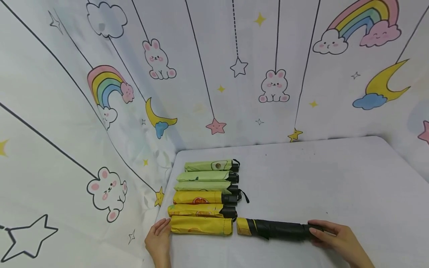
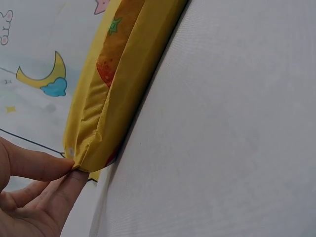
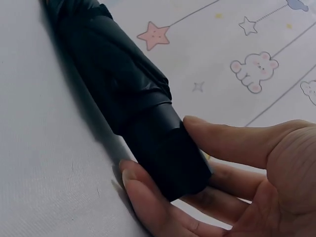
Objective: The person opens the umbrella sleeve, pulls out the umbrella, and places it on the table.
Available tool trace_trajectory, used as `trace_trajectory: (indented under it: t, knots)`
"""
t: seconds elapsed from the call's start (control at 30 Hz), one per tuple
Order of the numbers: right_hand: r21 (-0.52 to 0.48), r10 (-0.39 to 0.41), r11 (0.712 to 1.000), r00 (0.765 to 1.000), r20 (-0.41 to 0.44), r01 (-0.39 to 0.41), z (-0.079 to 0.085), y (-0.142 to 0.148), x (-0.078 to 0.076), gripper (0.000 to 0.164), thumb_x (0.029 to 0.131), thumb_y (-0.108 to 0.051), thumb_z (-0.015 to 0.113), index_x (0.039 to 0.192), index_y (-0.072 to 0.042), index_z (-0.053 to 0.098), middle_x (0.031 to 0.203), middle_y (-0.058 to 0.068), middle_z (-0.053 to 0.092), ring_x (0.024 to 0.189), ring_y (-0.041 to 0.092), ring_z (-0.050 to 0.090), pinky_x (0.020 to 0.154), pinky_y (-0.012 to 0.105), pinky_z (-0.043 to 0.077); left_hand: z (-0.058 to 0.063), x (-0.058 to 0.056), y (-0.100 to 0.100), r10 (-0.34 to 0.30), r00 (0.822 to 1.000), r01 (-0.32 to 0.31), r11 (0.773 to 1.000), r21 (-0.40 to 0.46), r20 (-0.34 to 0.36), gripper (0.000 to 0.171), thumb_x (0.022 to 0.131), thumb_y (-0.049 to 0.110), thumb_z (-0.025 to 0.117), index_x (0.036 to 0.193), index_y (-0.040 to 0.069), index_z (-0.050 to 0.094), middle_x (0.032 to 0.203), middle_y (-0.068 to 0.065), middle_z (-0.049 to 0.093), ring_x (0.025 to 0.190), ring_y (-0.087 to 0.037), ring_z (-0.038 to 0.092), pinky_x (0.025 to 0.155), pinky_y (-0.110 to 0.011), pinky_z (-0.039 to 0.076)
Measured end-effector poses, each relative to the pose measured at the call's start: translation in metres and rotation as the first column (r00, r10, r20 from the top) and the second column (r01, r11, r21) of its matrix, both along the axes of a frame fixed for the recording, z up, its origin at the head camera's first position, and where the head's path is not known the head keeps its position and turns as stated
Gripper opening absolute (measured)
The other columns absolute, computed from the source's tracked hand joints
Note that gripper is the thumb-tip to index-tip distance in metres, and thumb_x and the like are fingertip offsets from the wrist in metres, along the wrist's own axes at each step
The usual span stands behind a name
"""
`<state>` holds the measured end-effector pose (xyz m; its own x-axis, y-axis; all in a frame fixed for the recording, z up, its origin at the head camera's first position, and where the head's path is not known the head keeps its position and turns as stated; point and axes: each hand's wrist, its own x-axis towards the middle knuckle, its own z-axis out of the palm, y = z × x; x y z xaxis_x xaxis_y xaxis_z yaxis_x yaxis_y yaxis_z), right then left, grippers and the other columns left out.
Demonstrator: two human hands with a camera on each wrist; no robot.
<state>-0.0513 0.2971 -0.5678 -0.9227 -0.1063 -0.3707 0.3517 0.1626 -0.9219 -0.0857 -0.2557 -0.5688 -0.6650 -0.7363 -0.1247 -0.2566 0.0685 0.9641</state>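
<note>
A yellow umbrella sleeve [image 1: 201, 226] lies nearest in the row on the table's left. My left hand [image 1: 159, 237] pinches its left end between thumb and fingers, as the left wrist view shows up close [image 2: 118, 84]. Just right of the sleeve, with a small gap between them, a folded black umbrella [image 1: 281, 229] lies lengthwise in line with it; its left end is yellow. The umbrella's black handle [image 3: 165, 153] is gripped by my right hand [image 1: 336, 238], thumb on one side and fingers on the other.
Behind the sleeve lie two yellow umbrellas with fruit prints, one of them [image 1: 197, 197], and several green ones, the farthest an avocado-print umbrella [image 1: 207, 165]. Their black handles point right. The white table [image 1: 318, 178] meets cartoon-printed curtains [image 1: 248, 111] at the back and left.
</note>
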Motion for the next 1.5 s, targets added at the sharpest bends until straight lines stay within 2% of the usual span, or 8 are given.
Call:
trace_trajectory:
  t: [0.23,0.43,0.57,0.73,0.87,1.1,1.37,1.5]
  knots:
    - [0.081,0.013,0.997,1.0,0.02,-0.014,0.0,0.0,-0.002,0.059,0.101,-0.032,0.071,0.145,0.005,0.057,0.123,0.019,0.071,0.088,0.03,0.078,0.079,0.034,0.063,-0.001,-0.001,0.0,-0.009,1.0,0.009,1.0,-0.016,0.007,0.034,0.088,-0.01,0.076,0.122,-0.008,0.069,0.114,-0.029,0.073,0.095,-0.03,0.078,0.067,-0.013,0.057]
    - [0.213,0.017,0.977,0.999,0.034,-0.024,0.004,0.002,-0.003,0.06,0.099,-0.042,0.072,0.146,-0.005,0.061,0.099,0.01,0.078,0.08,0.026,0.076,0.077,0.023,0.055,-0.001,-0.001,0.001,-0.003,1.0,0.003,1.0,0.006,-0.014,0.034,0.088,-0.011,0.077,0.121,-0.009,0.069,0.113,-0.029,0.074,0.087,-0.02,0.078,0.068,-0.013,0.058]
    - [0.219,-0.025,0.975,0.999,0.036,0.017,0.01,0.003,-0.004,0.06,0.096,-0.045,0.074,0.144,-0.01,0.064,0.103,0.006,0.079,0.083,0.025,0.076,0.079,0.022,0.054,-0.001,0.0,0.001,-0.004,1.0,0.004,1.0,0.011,-0.018,0.034,0.088,-0.011,0.076,0.121,-0.008,0.07,0.112,-0.027,0.074,0.084,-0.015,0.077,0.068,-0.012,0.057]
    - [0.137,-0.099,0.986,0.995,0.034,0.093,0.018,0.002,-0.005,0.059,0.094,-0.043,0.078,0.14,-0.007,0.067,0.115,-0.001,0.078,0.088,0.025,0.076,0.08,0.031,0.062,0.002,0.0,0.002,-0.008,1.0,0.008,1.0,0.003,0.002,0.033,0.089,-0.007,0.076,0.121,-0.006,0.071,0.11,-0.024,0.076,0.084,-0.01,0.076,0.067,-0.011,0.056]
    - [0.146,-0.133,0.98,0.991,-0.016,0.134,0.025,0.0,-0.008,0.057,0.096,-0.046,0.075,0.138,-0.008,0.069,0.117,-0.003,0.078,0.094,0.02,0.076,0.082,0.029,0.062,0.005,-0.001,0.002,-0.013,1.0,0.013,1.0,-0.013,0.002,0.031,0.09,-0.004,0.075,0.12,-0.006,0.071,0.109,-0.023,0.077,0.08,-0.003,0.073,0.067,-0.01,0.055]
    - [0.117,-0.118,0.983,0.977,-0.176,0.14,0.037,-0.012,-0.017,0.051,0.101,-0.038,0.071,0.136,0.0,0.068,0.116,0.005,0.078,0.097,0.023,0.077,0.082,0.028,0.062,0.006,-0.003,0.001,-0.022,1.0,0.022,0.999,-0.036,0.01,0.032,0.09,-0.003,0.074,0.121,-0.005,0.071,0.107,-0.021,0.077,0.074,0.004,0.068,0.065,-0.009,0.053]
    - [0.112,-0.09,0.987,0.967,-0.238,0.119,0.044,-0.028,-0.031,0.049,0.099,-0.033,0.075,0.131,0.003,0.069,0.113,0.008,0.078,0.096,0.027,0.077,0.082,0.029,0.062,0.01,-0.008,0.001,-0.034,0.999,0.038,0.992,-0.124,0.027,0.031,0.09,0.003,0.077,0.12,-0.005,0.071,0.105,-0.023,0.077,0.074,-0.001,0.07,0.061,-0.007,0.051]
    - [0.13,-0.062,0.987,0.971,-0.232,0.094,0.048,-0.038,-0.041,0.049,0.098,-0.036,0.076,0.13,0.001,0.071,0.114,0.009,0.078,0.097,0.026,0.077,0.082,0.03,0.062,0.011,-0.009,-0.001,-0.037,0.998,0.042,0.991,-0.129,0.041,0.033,0.09,0.004,0.078,0.121,-0.007,0.069,0.104,-0.023,0.077,0.073,-0.005,0.072,0.059,-0.009,0.05]
